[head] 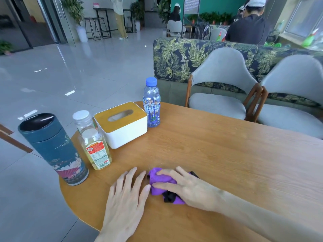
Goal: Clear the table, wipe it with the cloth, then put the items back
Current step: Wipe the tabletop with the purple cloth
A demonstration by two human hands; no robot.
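A crumpled purple and black cloth [160, 180] lies on the wooden table [227, 154] near its front edge. My right hand [188, 187] presses flat on the cloth, fingers spread over it. My left hand [127, 199] rests palm down on the bare wood just left of the cloth, holding nothing. Along the table's left edge stand a dark blue canister [52, 149], a clear bottle of yellow liquid with a white cap [93, 142], a white tissue box with a wooden lid [121, 124] and a blue-capped water bottle [151, 103].
Two grey chairs [222, 88] with wooden legs stand behind the table's far right side, with a leaf-patterned sofa [174, 58] behind them. Grey tiled floor [52, 75] lies to the left. People sit and stand far at the back.
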